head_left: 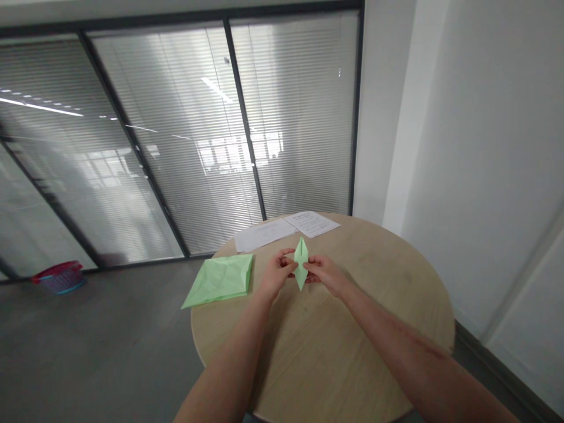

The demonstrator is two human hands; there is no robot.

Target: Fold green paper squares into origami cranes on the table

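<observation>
Indoors, before a glass partition (176,147) with lowered blinds, a person stands over a round wooden tabletop (352,352), both bare forearms reaching in from the near edge. A creased green sheet (220,281) lies flat at the tabletop's left edge, its near corner hanging out past the rim. Two white printed sheets (286,229) rest side by side at the far edge, one of them also jutting slightly over it. On the floor far to the left, against the partition, sits a small red and blue basket (59,276).

Just beyond the middle of the tabletop, towards its far edge, the left hand (277,273) and right hand (325,275) meet, fingers curled in and thumb and fingertips of each pinched onto a folded green paper (301,261). The narrow, pointed piece stands upright between them, raised clear of the wood as far as can be told, one tip up and one down, gripped at its waist from both sides.

The risks, as they look from here: uneven pressure from the two pinches could buckle the thin points or pull a crease out of line, and a brush from the left forearm could push the overhanging green sheet off the rim to the floor.
</observation>
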